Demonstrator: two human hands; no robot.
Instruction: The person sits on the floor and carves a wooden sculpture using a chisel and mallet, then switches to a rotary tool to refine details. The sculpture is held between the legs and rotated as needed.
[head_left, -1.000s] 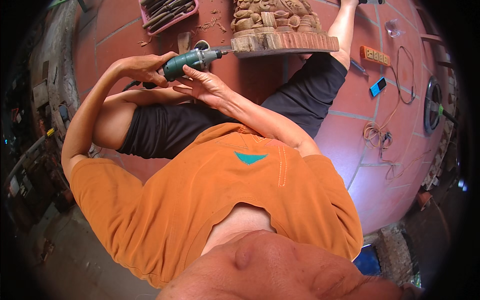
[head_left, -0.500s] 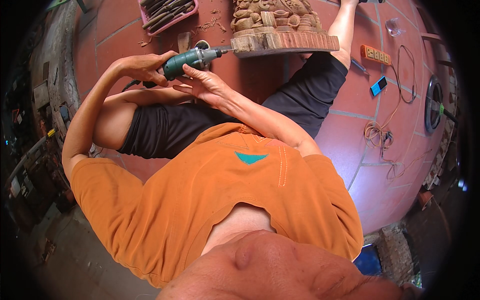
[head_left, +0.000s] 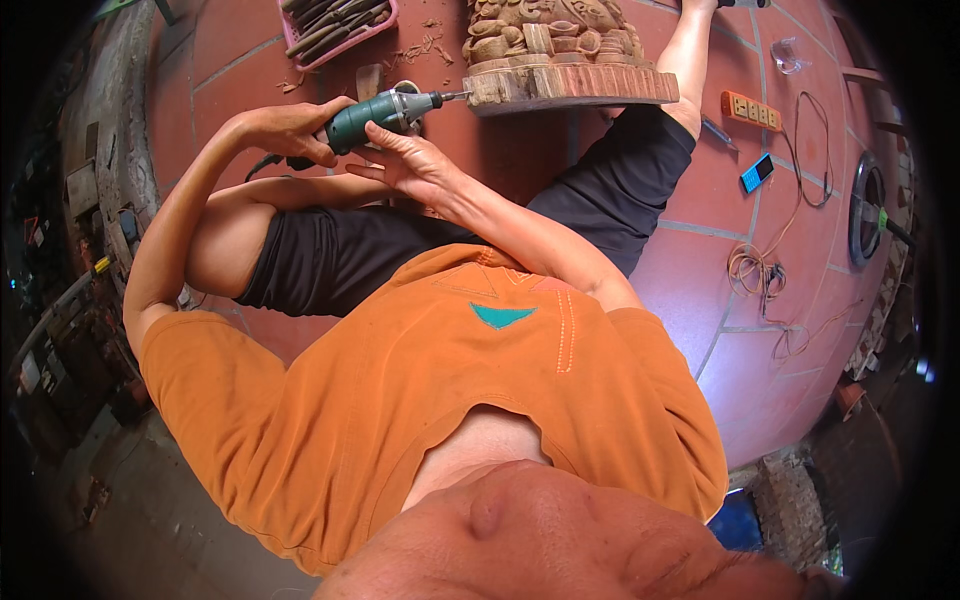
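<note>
Green handheld rotary power tool with a silver nose and thin bit (head_left: 385,110), lying roughly level, its bit tip touching the left end of the base of the carved light-brown wooden sculpture on a rough round slab (head_left: 565,55). Left hand (head_left: 290,128) wrapped around the rear of the tool body, fingers curled shut on it. Right hand (head_left: 405,165) just below the front of the tool, fingers spread and extended, fingertips touching the underside of the casing rather than closing around it. Sculpture stands on the red tiled floor (head_left: 700,270) at the top centre of the view; all places below are given from it. Pink plastic tray of long dark hand tools (head_left: 335,25), to the left of the sculpture, with wood shavings scattered between them. Orange power strip (head_left: 752,110), to the right of the sculpture, beyond a bare lower leg. Small blue rectangular device (head_left: 757,172), to the right and lower, near the strip. Tangle of thin brown cord (head_left: 760,275), further down to the right. Person wears an orange short-sleeved shirt (head_left: 420,400) and black shorts (head_left: 400,250), seated with legs either side of the sculpture.
</note>
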